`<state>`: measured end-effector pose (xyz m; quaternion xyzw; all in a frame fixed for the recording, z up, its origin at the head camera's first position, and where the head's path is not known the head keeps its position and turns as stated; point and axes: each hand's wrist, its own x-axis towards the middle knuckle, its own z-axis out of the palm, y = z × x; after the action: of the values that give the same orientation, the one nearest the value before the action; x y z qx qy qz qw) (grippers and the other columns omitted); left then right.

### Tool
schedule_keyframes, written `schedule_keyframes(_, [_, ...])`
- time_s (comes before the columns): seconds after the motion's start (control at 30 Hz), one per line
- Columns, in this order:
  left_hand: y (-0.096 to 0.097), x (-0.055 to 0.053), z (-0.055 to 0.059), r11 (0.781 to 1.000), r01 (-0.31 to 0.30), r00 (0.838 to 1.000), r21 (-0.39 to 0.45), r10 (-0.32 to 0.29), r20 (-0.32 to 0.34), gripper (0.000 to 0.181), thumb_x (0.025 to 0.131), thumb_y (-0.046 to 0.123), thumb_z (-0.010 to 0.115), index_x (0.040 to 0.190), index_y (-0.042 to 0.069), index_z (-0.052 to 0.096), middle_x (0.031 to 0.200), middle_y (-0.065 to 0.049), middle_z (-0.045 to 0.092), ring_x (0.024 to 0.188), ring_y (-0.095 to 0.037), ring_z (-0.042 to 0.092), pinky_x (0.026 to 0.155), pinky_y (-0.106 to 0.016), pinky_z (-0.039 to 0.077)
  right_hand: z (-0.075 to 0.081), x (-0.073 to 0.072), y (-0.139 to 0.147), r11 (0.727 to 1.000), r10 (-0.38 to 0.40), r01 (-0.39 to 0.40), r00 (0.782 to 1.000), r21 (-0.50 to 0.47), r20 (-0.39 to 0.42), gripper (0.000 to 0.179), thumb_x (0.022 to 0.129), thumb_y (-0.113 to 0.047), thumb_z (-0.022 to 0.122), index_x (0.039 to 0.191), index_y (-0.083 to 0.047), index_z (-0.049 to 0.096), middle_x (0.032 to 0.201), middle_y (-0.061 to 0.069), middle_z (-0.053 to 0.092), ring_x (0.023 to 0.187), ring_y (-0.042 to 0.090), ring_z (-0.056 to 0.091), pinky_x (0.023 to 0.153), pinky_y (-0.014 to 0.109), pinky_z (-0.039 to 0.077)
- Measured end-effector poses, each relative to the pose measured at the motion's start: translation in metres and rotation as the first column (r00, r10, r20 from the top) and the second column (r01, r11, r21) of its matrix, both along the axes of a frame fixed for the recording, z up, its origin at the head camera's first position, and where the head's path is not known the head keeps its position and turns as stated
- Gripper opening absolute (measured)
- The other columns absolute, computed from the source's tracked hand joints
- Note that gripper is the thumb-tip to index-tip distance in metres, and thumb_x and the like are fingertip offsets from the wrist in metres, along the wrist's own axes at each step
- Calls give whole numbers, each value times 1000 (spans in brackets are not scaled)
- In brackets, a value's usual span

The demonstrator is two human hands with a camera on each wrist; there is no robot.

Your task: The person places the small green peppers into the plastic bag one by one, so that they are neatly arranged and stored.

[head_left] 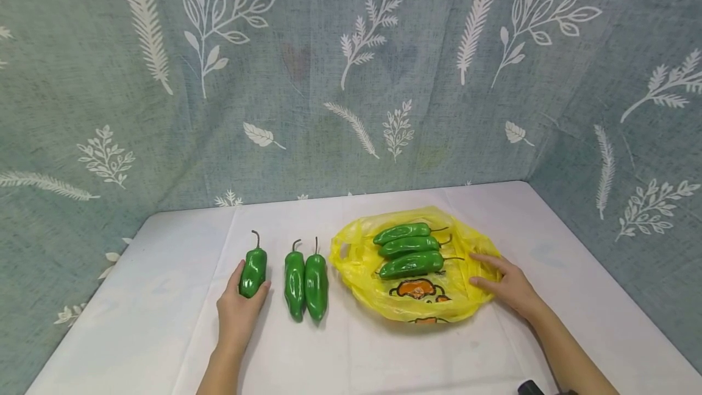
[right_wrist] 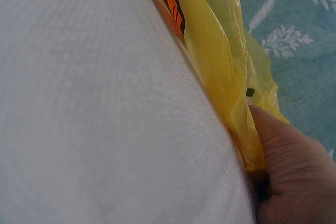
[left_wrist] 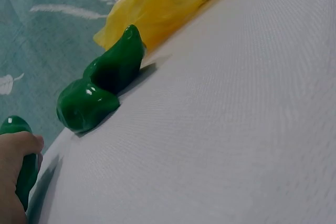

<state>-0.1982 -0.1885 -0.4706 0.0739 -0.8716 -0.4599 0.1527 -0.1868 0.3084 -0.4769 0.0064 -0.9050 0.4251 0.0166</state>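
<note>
Six glossy green peppers are in view. Left of the yellow bag, the left hand grasps one pepper between thumb and fingers, hiding part of its lower sides. The right hand touches the bag's right edge; we cannot tell whether it pinches the film, as the fold and the hand itself hide the contact. From the right wrist, the bag's wall covers nearly all its contents. A dark object, below and right of the bag, is cut off by the frame, and we cannot identify it. On the bag's near side we see an orange-and-black cartoon print, too creased to make out fully. Three plump peppers lie in the bag, one behind another, thin stems pointing right. Two more peppers, just left of the bag, lie side by side, stems pointing away from us, their skins shiny and slightly dented.
</note>
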Motion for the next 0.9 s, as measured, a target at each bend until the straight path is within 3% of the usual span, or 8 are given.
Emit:
schedule_keyframes(0.17, [1, 0, 1, 999, -38, 999, 13, 38, -33, 70, 86, 22, 71, 145, 8, 37, 130, -30, 50, 111, -42, 52, 88, -54, 44, 0, 0, 0, 1000, 0, 0, 1000, 1, 1, 66, 83, -41, 70, 136, -6, 50, 144, 22, 39, 137, 45, 24, 109, 64, 18])
schedule_keyframes(0.47, [3, 0, 4, 997, -71, 994, -5, 70, -85, 65, 82, 27, 75, 138, 8, 48, 126, -28, 56, 98, -36, 56, 79, -42, 43, 1, 0, -2, 1000, 5, -5, 1000, 1, -6, 65, 84, -39, 70, 136, -6, 50, 143, 23, 41, 136, 45, 25, 108, 64, 19])
schedule_keyframes(0.9, [18, 2, 25, 1000, -2, 995, -22, 0, -95, 63, 80, 26, 76, 136, 8, 52, 122, -26, 59, 93, -33, 58, 76, -39, 44, -1, 0, -1, 1000, -5, 5, 1000, -1, 19, 66, 84, -40, 69, 137, -8, 49, 145, 22, 38, 137, 45, 22, 109, 64, 17])
